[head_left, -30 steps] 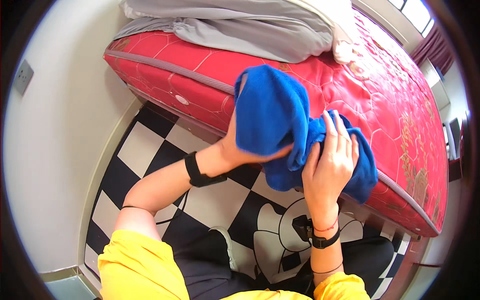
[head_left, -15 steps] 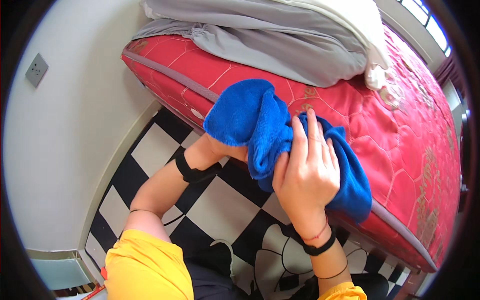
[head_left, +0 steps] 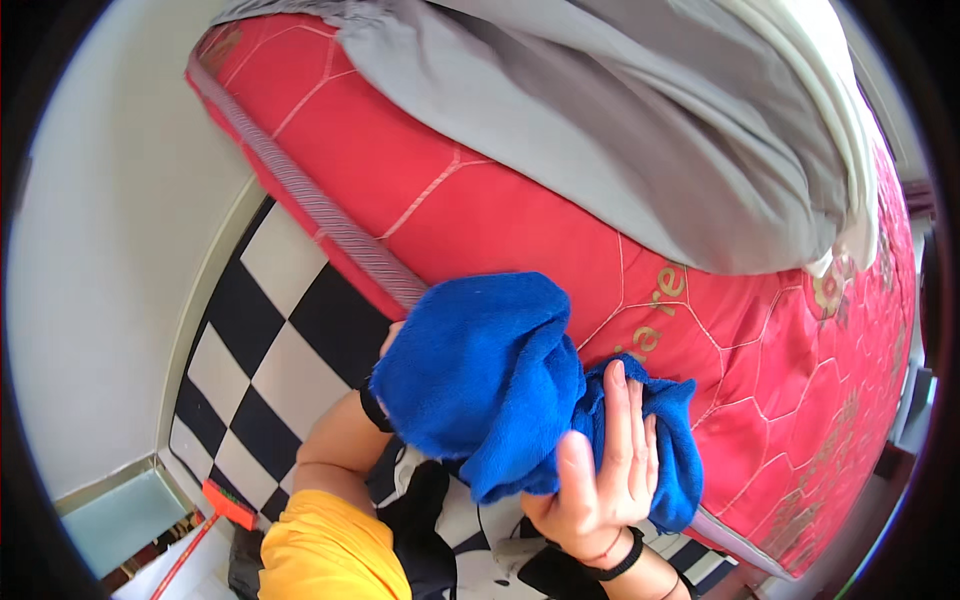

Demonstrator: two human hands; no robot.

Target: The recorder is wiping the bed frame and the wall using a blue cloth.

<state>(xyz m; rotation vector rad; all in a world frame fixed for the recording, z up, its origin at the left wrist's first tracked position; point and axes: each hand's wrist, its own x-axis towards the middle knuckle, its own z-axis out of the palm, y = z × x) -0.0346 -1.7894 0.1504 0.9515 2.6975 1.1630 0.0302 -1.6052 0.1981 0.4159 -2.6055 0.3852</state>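
Note:
A blue plush cloth (head_left: 480,370) lies bunched over the near edge of a red quilted mattress (head_left: 420,190). Its larger lobe covers most of my left hand (head_left: 391,338), so the fingers there are hidden and only a strip of skin shows at the cloth's left side. My right hand (head_left: 600,490) rests on the cloth's right part, palm down, with the fingers stretched out and the thumb spread away from them. A fold of cloth rises between the two hands.
Rumpled grey fabric (head_left: 620,130) with a white layer lies across the mattress. A grey piping edge (head_left: 310,205) runs along its side. Below is a black-and-white checkered floor (head_left: 300,370). A white wall (head_left: 110,250) stands left, with an orange brush (head_left: 228,505) at lower left.
The view has shifted, so the mattress looks larger and the cloth and both hands sit lower. My right thumb has spread away from the fingers. The orange brush has come into fuller view.

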